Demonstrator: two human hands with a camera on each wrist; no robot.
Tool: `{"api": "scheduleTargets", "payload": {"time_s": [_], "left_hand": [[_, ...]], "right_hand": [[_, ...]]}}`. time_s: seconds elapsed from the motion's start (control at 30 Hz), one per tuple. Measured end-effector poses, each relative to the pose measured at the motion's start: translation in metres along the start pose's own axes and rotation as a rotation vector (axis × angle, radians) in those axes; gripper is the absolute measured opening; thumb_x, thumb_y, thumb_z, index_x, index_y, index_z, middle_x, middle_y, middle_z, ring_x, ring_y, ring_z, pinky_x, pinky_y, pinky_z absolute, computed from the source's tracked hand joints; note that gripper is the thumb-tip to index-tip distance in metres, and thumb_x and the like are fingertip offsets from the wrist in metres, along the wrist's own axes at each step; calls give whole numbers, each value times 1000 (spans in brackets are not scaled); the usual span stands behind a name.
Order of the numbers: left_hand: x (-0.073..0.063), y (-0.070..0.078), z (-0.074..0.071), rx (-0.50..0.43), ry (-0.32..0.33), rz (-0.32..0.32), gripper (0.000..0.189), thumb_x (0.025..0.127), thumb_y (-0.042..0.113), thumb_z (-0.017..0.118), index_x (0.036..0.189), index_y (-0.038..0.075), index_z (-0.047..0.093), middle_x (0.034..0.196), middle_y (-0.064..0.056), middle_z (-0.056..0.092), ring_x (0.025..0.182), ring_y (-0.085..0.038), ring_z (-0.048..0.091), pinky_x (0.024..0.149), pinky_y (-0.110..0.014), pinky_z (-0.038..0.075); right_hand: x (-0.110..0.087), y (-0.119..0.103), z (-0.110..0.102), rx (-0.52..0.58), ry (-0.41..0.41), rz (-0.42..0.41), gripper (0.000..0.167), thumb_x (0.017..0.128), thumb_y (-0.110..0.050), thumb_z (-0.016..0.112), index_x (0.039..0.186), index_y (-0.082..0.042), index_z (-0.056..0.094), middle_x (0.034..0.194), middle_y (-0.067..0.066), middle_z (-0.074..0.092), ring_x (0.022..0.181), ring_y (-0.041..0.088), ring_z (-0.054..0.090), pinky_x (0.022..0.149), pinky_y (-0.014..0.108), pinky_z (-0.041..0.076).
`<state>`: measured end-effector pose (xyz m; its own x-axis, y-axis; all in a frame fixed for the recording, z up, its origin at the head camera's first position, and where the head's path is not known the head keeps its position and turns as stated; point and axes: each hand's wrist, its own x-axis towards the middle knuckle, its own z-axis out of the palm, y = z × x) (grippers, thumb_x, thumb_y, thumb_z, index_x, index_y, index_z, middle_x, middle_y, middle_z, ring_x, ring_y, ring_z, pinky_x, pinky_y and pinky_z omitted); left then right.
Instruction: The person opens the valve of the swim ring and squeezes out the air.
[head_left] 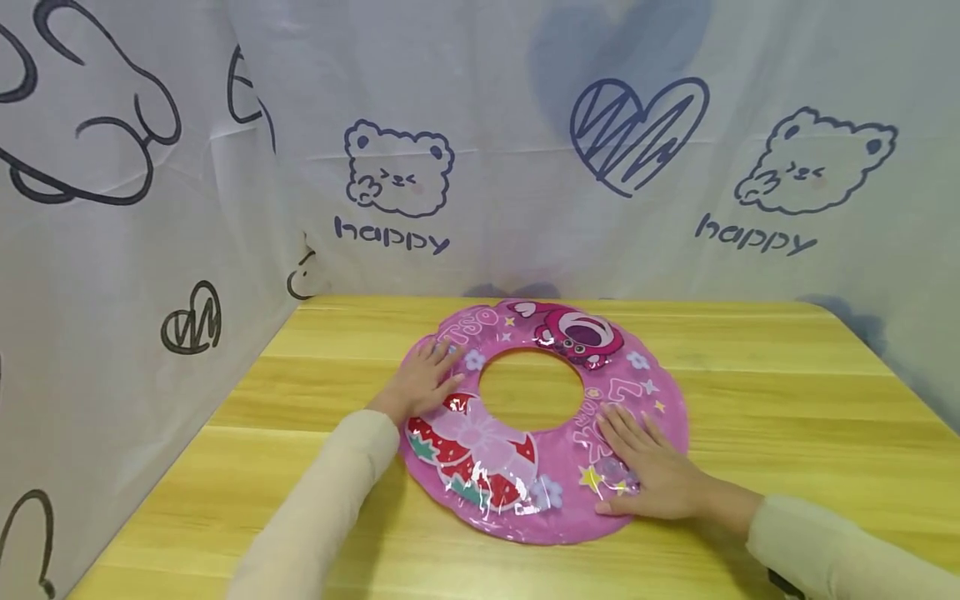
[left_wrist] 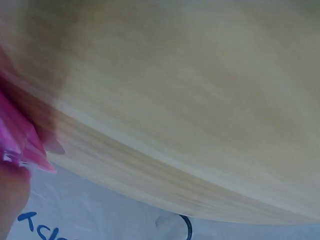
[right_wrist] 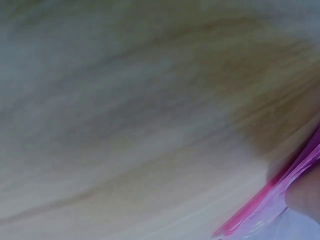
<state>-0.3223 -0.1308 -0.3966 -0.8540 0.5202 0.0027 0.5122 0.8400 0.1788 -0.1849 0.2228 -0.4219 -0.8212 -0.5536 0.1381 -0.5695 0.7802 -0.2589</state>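
Note:
A pink inflatable swim ring (head_left: 551, 521) with a cartoon bear, strawberries, flowers and stars printed on it lies flat on the wooden table. My left hand (head_left: 422, 385) rests on the ring's left side, fingers spread and pointing away from me. On the lower right side of the ring lies my right hand (head_left: 656, 475), its fingers straight against the plastic. The left wrist view catches only a pink edge of the swim ring (left_wrist: 20, 132) and a bit of the hand. Likewise, the right wrist view has a strip of the swim ring (right_wrist: 255, 205) beside part of the hand.
The yellow wood-grain table (head_left: 780, 400) extends around the ring on all sides. Behind it hangs a pale cloth (head_left: 517, 167) with drawn hearts, bears and "happy" lettering, and another cloth stretch (head_left: 97, 333) runs along the left edge.

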Motion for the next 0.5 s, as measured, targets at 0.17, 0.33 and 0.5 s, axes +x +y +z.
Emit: {"api": "scheduleTargets", "payload": {"time_s": [0.17, 0.33, 0.5], "left_hand": [[2, 1, 6, -58, -107, -56, 57, 99, 44, 27, 149, 18, 19, 155, -17, 15, 143, -39, 11, 117, -50, 9], [2, 6, 10, -63, -138, -93, 57, 100, 44, 24, 149, 17, 20, 155, -17, 14, 143, -38, 8, 117, -49, 8], [-3, 13, 12, -76, -123, -82, 60, 98, 45, 28, 149, 13, 19, 155, -20, 12, 142, -41, 6, 116, -53, 5]], "right_hand": [[1, 0, -1, 33, 2, -23, 105, 76, -62, 61, 148, -1, 15, 155, 21, 10, 144, 35, 5, 109, 14, -20], [3, 2, 0, 82, -13, -18, 105, 76, -60, 62, 148, -2, 14, 155, 21, 8, 144, 36, 4, 106, 10, -20], [3, 1, -1, 123, -39, 19, 104, 75, -58, 65, 148, -4, 14, 155, 20, 7, 142, 40, 5, 114, 23, -12]]}}
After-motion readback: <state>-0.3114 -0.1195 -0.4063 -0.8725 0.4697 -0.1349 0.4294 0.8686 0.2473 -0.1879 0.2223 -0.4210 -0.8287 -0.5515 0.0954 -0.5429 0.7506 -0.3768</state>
